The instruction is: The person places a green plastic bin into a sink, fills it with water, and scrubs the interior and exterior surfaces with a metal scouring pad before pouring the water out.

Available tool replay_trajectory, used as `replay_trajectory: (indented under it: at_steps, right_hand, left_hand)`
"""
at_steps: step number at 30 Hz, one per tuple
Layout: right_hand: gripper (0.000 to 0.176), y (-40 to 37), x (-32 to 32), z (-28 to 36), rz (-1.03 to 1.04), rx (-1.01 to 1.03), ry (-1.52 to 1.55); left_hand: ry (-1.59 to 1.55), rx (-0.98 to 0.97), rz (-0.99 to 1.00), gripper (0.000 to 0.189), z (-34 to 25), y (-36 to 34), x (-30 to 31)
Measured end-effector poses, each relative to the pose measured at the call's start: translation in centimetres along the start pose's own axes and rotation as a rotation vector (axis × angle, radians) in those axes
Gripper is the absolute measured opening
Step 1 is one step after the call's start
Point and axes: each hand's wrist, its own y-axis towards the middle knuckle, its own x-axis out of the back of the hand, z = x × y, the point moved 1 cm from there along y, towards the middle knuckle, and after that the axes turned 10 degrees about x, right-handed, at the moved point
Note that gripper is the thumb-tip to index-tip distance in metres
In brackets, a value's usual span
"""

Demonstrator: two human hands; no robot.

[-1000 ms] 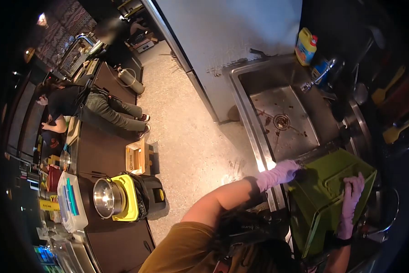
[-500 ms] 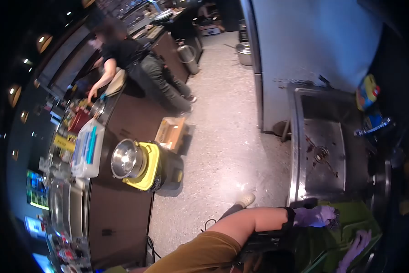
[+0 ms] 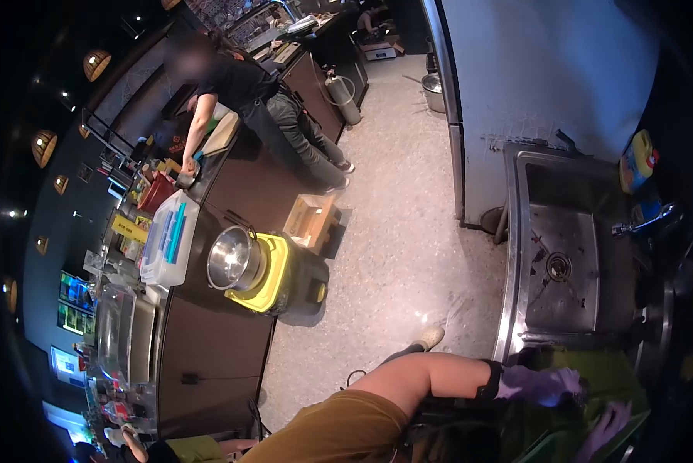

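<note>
My left hand [image 3: 543, 386], in a purple glove, is closed around a small dark, mesh-like scrubber [image 3: 581, 392] at the lower right. It presses against a green plastic container [image 3: 593, 363], whose far side falls into shadow. Lower down, my right hand [image 3: 605, 432], also gloved in purple, has its bent fingers at the container's edge; the grip is partly blurred. Just beyond the container lies a steel sink [image 3: 558, 316] with brown scraps around its drain [image 3: 558, 268].
A tap [image 3: 643, 220] and a yellow detergent bottle [image 3: 637, 162] stand behind the sink. Across the floor are a bin with a yellow lid [image 3: 281, 270], a metal pot [image 3: 231, 258] on it and a cardboard box [image 3: 311, 220]. A co-worker [image 3: 242, 85] leans over the counter [image 3: 207, 339].
The view has shifted, so the room appears farther right. My left hand has moved slightly right and down over the green container. The co-worker's arm reaches lower onto the counter.
</note>
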Motion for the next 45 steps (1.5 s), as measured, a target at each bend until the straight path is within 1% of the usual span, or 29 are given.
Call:
replay_trajectory:
  at_steps: [2,3,6,8,10,12,15,18,20,21,22,24,25,26,27,28,29,30,31,32,33,34,35,36,37,38,41,44,45]
  right_hand:
    - [0.011,-2.4,-1.2,-2.7,0.026,-0.056,0.081]
    - [0.007,-3.1,-1.8,-3.7,0.038,-0.083,0.121]
    - [0.006,-4.1,-2.9,-5.0,-0.016,-0.088,0.106]
    - [0.007,-3.2,-1.8,-3.3,0.0,-0.14,0.158]
    - [0.008,-2.1,-1.6,-2.2,-0.025,-0.174,0.188]
    - [0.009,-2.2,-1.9,-2.1,-0.077,-0.184,0.184]
    - [0.009,-1.2,-1.3,-1.1,-0.073,-0.213,0.184]
    - [0.008,-1.9,-1.5,-1.5,-0.086,-0.219,0.195]
    - [0.007,-0.6,-0.8,-0.2,-0.091,-0.226,0.17]
    - [0.007,-0.3,-0.6,0.4,-0.119,-0.26,0.113]
    - [0.007,-0.5,-0.8,0.0,-0.106,-0.247,0.13]
    - [0.008,-1.1,-1.3,-0.9,-0.064,-0.235,0.156]
    - [0.007,-1.3,-1.8,-1.0,-0.126,-0.171,0.198]
    - [0.007,-1.5,-1.8,-1.1,-0.163,-0.137,0.203]
    - [0.005,-0.7,-1.9,-0.4,-0.251,0.022,0.027]
    - [0.011,0.0,-1.0,0.5,-0.169,-0.176,0.068]
    - [0.02,-0.3,-1.0,0.6,-0.194,-0.239,0.082]
    - [0.025,-0.9,-1.4,-0.2,-0.194,-0.211,0.102]
    - [0.024,-0.6,-0.8,0.2,-0.137,-0.23,0.087]
    - [0.024,0.2,-0.6,0.4,-0.095,-0.234,0.085]
    - [0.023,0.4,-0.4,0.3,-0.098,-0.229,0.086]
    - [0.022,0.4,-0.5,0.2,-0.101,-0.221,0.097]
    - [0.021,0.6,-0.5,0.2,-0.106,-0.212,0.113]
    - [0.02,0.9,-0.5,0.2,-0.096,-0.228,0.109]
    - [0.019,1.1,-0.3,0.4,-0.081,-0.249,0.113]
    - [0.018,1.4,-0.2,0.6,-0.071,-0.264,0.116]
    - [0.017,1.4,-0.2,0.6,-0.079,-0.299,0.13]
    - [0.017,1.3,-0.2,0.3,-0.095,-0.311,0.148]
    - [0.017,1.2,-0.2,0.4,-0.098,-0.317,0.156]
  left_hand:
    - [-0.094,-0.106,-0.053,0.028,3.9,0.2,0.3]
    - [0.151,0.269,0.135,0.022,3.8,0.5,1.4]
    - [0.052,0.603,0.294,0.025,3.3,1.3,4.9]
    - [-0.575,0.798,0.287,0.028,3.2,0.7,3.5]
    - [-1.753,0.842,0.112,0.033,3.3,-0.3,-0.1]
    - [-1.007,0.65,0.234,0.035,0.8,0.1,0.5]
    - [0.079,0.233,0.34,0.039,-3.2,0.8,3.1]
    - [0.253,0.253,0.228,0.039,0.3,0.6,3.1]
    - [0.368,0.377,0.325,0.035,4.9,0.8,3.5]
    - [0.425,0.442,0.374,0.034,5.6,1.2,3.9]
    - [0.427,0.441,0.374,0.034,5.9,1.4,3.6]
    - [0.414,0.444,0.389,0.036,3.4,1.6,4.7]
    - [0.43,0.526,0.401,0.036,2.3,1.6,5.0]
    - [0.417,0.59,0.456,0.036,0.3,1.4,4.8]
    - [0.427,0.349,0.423,0.036,-2.1,1.0,5.2]
    - [0.324,0.278,0.476,0.035,-3.4,1.1,5.8]
    - [0.238,0.29,0.54,0.031,-5.0,1.0,6.6]
    - [0.15,0.155,0.45,0.028,-4.8,0.4,7.0]
    - [0.064,0.117,0.45,0.028,-3.8,0.1,7.4]
    - [0.064,0.096,0.411,0.03,-2.4,-0.3,8.1]
    - [0.075,0.094,0.403,0.033,-0.2,-0.4,8.1]
    - [0.243,0.051,0.389,0.037,1.7,0.0,8.6]
    - [0.221,0.102,0.404,0.036,5.8,-0.5,8.4]
    - [0.343,0.131,0.441,0.033,7.3,0.1,8.9]
    - [0.367,0.176,0.498,0.036,7.7,1.0,8.9]
    - [0.395,0.217,0.551,0.038,7.8,1.7,8.9]
    - [0.422,0.302,0.547,0.037,6.3,2.4,8.4]
    - [0.109,0.106,0.522,0.036,3.3,1.9,8.4]
    - [0.069,0.032,0.56,0.031,0.3,2.5,8.0]
